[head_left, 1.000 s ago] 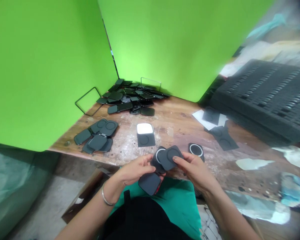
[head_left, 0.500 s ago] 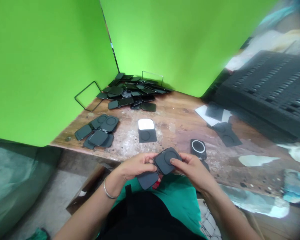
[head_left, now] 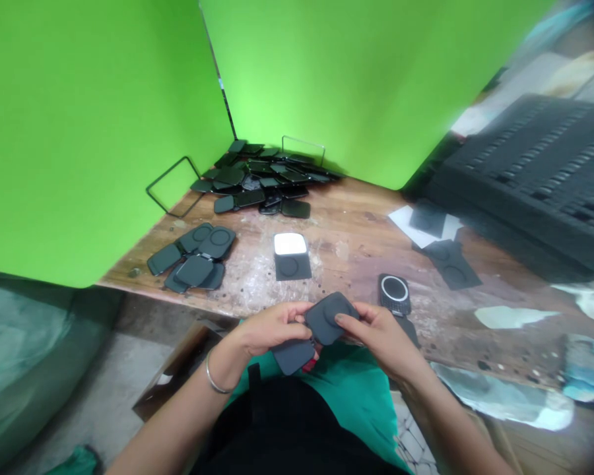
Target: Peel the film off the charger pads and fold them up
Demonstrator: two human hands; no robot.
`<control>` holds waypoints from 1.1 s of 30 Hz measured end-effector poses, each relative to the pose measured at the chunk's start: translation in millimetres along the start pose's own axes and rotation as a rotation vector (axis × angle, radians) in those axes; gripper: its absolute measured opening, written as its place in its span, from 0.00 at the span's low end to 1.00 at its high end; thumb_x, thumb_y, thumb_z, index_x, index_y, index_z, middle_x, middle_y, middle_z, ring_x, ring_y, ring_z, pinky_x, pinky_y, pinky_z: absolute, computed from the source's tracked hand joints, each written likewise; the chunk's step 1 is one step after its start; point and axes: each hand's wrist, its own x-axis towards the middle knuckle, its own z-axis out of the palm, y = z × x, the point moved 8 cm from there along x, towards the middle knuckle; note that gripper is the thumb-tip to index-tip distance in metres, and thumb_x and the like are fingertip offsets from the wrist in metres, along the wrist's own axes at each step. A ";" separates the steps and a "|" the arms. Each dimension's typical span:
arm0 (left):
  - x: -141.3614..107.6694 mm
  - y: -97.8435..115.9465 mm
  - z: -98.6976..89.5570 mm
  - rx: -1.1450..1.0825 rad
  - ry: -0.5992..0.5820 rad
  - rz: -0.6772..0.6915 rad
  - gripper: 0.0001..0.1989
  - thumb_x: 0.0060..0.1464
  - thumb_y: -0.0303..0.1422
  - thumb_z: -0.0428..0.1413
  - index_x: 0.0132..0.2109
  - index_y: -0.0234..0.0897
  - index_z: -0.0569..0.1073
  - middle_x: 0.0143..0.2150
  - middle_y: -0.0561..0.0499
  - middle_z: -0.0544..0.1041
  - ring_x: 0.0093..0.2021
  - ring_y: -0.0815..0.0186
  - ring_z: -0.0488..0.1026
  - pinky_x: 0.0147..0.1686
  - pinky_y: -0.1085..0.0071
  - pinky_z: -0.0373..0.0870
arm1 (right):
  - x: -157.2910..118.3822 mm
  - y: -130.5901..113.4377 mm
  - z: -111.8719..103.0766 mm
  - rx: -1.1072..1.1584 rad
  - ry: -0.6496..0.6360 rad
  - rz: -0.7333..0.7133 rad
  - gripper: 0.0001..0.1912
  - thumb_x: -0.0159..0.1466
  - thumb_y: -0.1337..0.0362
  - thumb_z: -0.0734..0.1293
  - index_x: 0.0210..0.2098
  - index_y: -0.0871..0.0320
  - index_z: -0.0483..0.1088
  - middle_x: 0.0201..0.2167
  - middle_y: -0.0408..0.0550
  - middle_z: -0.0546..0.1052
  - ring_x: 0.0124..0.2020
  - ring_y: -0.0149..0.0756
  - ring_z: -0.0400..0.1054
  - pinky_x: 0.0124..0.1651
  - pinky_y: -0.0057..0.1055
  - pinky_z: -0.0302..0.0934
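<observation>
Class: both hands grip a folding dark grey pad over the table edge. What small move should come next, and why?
Probably press the upper dark grey pad flat with the right hand while the left hand steadies the hinged lower panel: the upper piece sits tilted between the fingers, not yet level.

Assembly workshop: scarred wooden workbench (head_left: pixel 356 244), heaped dark pads (head_left: pixel 262 178) (green screens).

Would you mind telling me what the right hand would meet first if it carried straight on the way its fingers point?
The right hand points left, so it would probably meet the left hand first, just past the dark pad both hold.
</observation>
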 end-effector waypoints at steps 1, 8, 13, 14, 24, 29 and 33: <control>0.4 -0.6 -0.3 -0.003 -0.001 -0.001 0.27 0.49 0.27 0.62 0.57 0.35 0.71 0.34 0.47 0.79 0.29 0.65 0.79 0.26 0.76 0.73 | 0.2 0.1 -0.4 0.002 -0.002 -0.001 0.21 0.47 0.50 0.79 0.29 0.60 0.77 0.28 0.47 0.80 0.31 0.39 0.74 0.39 0.33 0.69; 2.0 -1.5 -1.0 -0.021 -0.018 0.027 0.26 0.49 0.26 0.61 0.56 0.35 0.72 0.35 0.47 0.80 0.29 0.66 0.78 0.27 0.77 0.73 | -0.1 1.8 -2.9 0.022 -0.004 0.014 0.21 0.47 0.49 0.79 0.30 0.59 0.78 0.29 0.46 0.80 0.29 0.37 0.73 0.40 0.33 0.69; 1.8 -2.6 -2.0 -0.003 -0.016 0.022 0.26 0.49 0.27 0.62 0.57 0.34 0.72 0.35 0.45 0.80 0.29 0.65 0.79 0.27 0.77 0.73 | -0.7 3.0 -2.1 0.037 -0.027 0.013 0.21 0.47 0.50 0.79 0.31 0.60 0.78 0.29 0.46 0.80 0.29 0.36 0.73 0.40 0.33 0.69; 1.7 -2.9 -2.0 -0.001 -0.017 0.021 0.26 0.49 0.27 0.61 0.57 0.34 0.72 0.35 0.45 0.80 0.29 0.65 0.79 0.27 0.77 0.73 | -0.5 3.9 -2.3 0.045 -0.030 0.017 0.20 0.47 0.50 0.79 0.30 0.60 0.78 0.28 0.46 0.79 0.29 0.35 0.72 0.39 0.32 0.68; 1.6 -5.1 -2.0 0.008 -0.027 0.025 0.25 0.51 0.27 0.60 0.58 0.35 0.71 0.36 0.45 0.80 0.29 0.66 0.79 0.28 0.76 0.73 | -0.7 3.6 -2.1 0.027 -0.016 0.015 0.21 0.47 0.50 0.79 0.32 0.59 0.79 0.29 0.46 0.80 0.31 0.36 0.73 0.39 0.30 0.68; 1.7 -4.0 -0.6 0.020 -0.026 0.024 0.27 0.51 0.27 0.60 0.59 0.36 0.70 0.35 0.46 0.80 0.28 0.66 0.79 0.28 0.76 0.73 | -3.8 -2.4 -0.9 -0.010 0.005 0.009 0.21 0.46 0.49 0.79 0.30 0.59 0.79 0.29 0.46 0.80 0.32 0.37 0.73 0.41 0.32 0.69; 0.9 -1.9 1.7 0.030 -0.023 0.029 0.27 0.51 0.27 0.60 0.59 0.35 0.70 0.37 0.45 0.80 0.30 0.66 0.79 0.29 0.76 0.74 | -4.1 -3.0 -2.5 -0.001 0.031 0.025 0.22 0.45 0.49 0.80 0.31 0.59 0.79 0.29 0.45 0.80 0.32 0.38 0.73 0.41 0.33 0.69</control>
